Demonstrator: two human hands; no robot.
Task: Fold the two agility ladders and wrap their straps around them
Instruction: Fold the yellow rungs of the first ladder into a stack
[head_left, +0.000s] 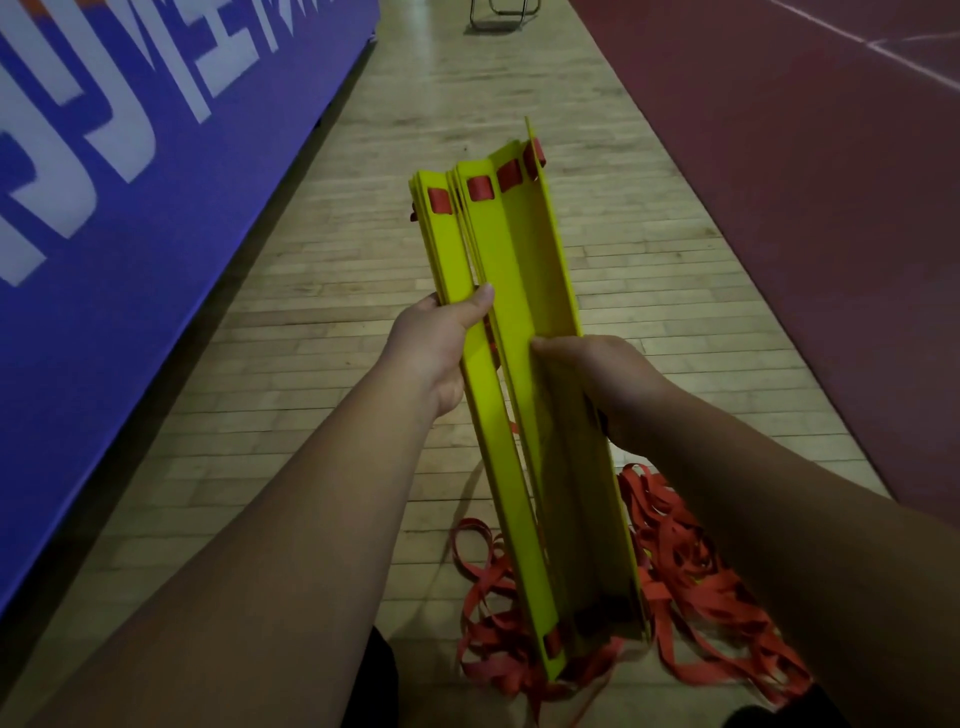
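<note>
Agility ladders held up over wood floor, yellow rungs in two loose bundles, fanned apart at far end. Left hand gripping left bundle, thumb on top; right hand curled round right bundle. Red straps hanging in a tangle down to floor at near end. Step judged: squaring the stack. Press bundles flat together, line up rung ends, keep strap loops out from between rungs before wrapping. No containers in view.
</note>
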